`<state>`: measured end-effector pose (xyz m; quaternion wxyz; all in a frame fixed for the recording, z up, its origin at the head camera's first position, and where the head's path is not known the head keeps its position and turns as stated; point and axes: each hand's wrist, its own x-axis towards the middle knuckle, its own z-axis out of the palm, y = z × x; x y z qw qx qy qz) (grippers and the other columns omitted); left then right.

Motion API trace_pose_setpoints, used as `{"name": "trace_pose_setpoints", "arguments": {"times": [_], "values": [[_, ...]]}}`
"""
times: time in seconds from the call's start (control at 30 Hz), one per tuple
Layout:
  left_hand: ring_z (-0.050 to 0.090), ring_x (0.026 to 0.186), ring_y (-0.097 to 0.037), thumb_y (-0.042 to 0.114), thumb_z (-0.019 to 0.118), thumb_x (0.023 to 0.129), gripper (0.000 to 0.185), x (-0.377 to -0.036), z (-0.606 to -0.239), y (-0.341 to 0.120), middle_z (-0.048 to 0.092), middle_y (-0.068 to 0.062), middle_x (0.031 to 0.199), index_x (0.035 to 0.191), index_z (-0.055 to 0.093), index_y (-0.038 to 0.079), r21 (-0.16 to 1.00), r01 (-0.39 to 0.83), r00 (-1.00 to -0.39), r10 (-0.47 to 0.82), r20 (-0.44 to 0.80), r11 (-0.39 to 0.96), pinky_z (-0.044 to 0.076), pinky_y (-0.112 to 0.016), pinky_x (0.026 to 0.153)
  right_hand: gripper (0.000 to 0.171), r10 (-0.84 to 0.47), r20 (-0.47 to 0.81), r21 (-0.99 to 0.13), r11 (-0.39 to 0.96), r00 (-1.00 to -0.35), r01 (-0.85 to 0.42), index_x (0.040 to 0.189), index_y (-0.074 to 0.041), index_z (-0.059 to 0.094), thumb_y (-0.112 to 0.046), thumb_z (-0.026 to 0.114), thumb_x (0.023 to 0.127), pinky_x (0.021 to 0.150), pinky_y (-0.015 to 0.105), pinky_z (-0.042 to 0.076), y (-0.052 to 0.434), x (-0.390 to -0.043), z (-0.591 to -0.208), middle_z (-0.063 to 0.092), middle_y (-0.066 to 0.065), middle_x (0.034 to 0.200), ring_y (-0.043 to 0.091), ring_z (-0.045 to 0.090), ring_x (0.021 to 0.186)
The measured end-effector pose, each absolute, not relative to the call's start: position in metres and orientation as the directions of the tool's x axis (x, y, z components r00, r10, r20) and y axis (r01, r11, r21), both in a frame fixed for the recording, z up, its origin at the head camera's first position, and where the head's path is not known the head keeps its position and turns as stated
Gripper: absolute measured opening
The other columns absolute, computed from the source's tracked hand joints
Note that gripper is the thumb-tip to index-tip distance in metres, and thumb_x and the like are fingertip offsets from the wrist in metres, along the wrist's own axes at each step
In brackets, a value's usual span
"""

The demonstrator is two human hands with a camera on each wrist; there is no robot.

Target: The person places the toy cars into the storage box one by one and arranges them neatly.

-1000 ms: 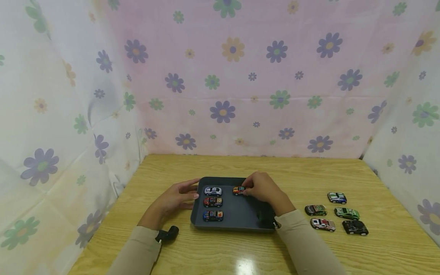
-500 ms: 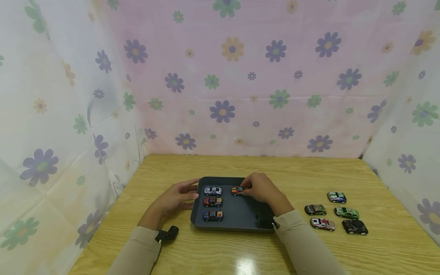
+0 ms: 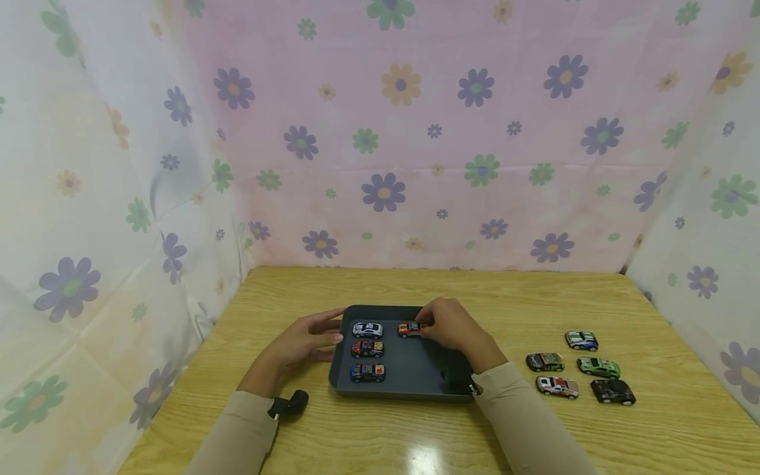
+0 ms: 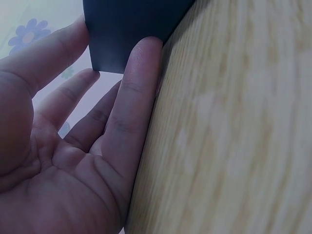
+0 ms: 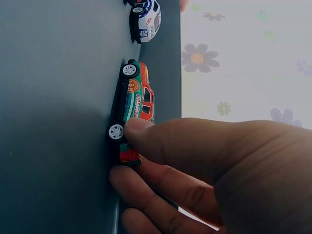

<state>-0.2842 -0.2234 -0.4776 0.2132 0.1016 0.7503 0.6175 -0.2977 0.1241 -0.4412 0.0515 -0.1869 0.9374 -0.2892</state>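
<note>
Flowered cloth [image 3: 439, 191] in pink and white hangs behind and at both sides of a wood-grain table [image 3: 356, 435]. Near the middle of it sits a dark grey tray [image 3: 410, 397]. Both forearms, in beige sleeves, reach in from the near edge and converge on the tray. The left hand [image 3: 303, 343] stands on edge beside the tray's left wall, palm turned toward it, fingers extended and spread (nothing is gripped there), with fingertips at the wall. The right hand [image 3: 454, 323] arches over the tray's right part, wrist bent inward, its thumb on the flank of a red-and-green toy car [image 5: 139, 92] and fingers curled behind its end, pinching it. That car is inside the tray, close to the far wall; whether all its wheels touch the floor is hard to tell. To its left, along the tray's left side, are a white car [image 3: 368, 330], a red-and-black car [image 3: 367, 349] and a blue-and-black car [image 3: 367, 373]. Five more cars rest on the table, right of the tray, among them a green car [image 3: 598, 367].
</note>
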Motion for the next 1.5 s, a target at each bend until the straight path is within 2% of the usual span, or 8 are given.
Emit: {"name": "trace_pose_setpoints", "arguments": {"times": [0.63, 1.0, 1.5], "values": [[0.058, 0.134, -0.034, 0.025, 0.077, 0.096, 0.071, -0.2854, -0.478, -0.2219, 0.043, -0.02, 0.16, 0.159, 0.044, 0.029, 0.965, -0.132, -0.901, 0.378, -0.212, 0.226, 0.061, -0.046, 0.094, 0.022, -0.396, 0.021, -0.544, 0.766, -0.918, -0.343, 0.112, -0.012, 0.081, -0.007, 0.08, 0.09, 0.082, 0.037, 0.061, 0.1237, -0.2968, -0.4404, 0.079, 0.001, 0.107, 0.019, 0.073, 0.097], [0.054, 0.137, -0.037, 0.026, 0.076, 0.096, 0.072, -0.2861, -0.4793, -0.2233, 0.042, -0.022, 0.161, 0.159, 0.043, 0.027, 0.968, -0.116, -0.896, 0.398, -0.198, 0.221, 0.061, -0.047, 0.094, 0.022, -0.39, 0.014, -0.541, 0.771, -0.921, -0.335, 0.111, -0.013, 0.081, -0.007, 0.08, 0.09, 0.082, 0.037, 0.061, 0.1225, -0.2968, -0.4405, 0.079, 0.0, 0.107, 0.018, 0.072, 0.097], [0.057, 0.135, -0.035, 0.024, 0.075, 0.097, 0.072, -0.2862, -0.4793, -0.2226, 0.042, -0.022, 0.16, 0.16, 0.042, 0.027, 0.97, -0.118, -0.891, 0.408, -0.198, 0.214, 0.061, -0.047, 0.094, 0.023, -0.398, 0.016, -0.532, 0.774, -0.917, -0.345, 0.114, -0.011, 0.08, -0.007, 0.079, 0.091, 0.085, 0.039, 0.061, 0.1261, -0.296, -0.4352, 0.078, 0.001, 0.108, 0.021, 0.072, 0.1]]}}
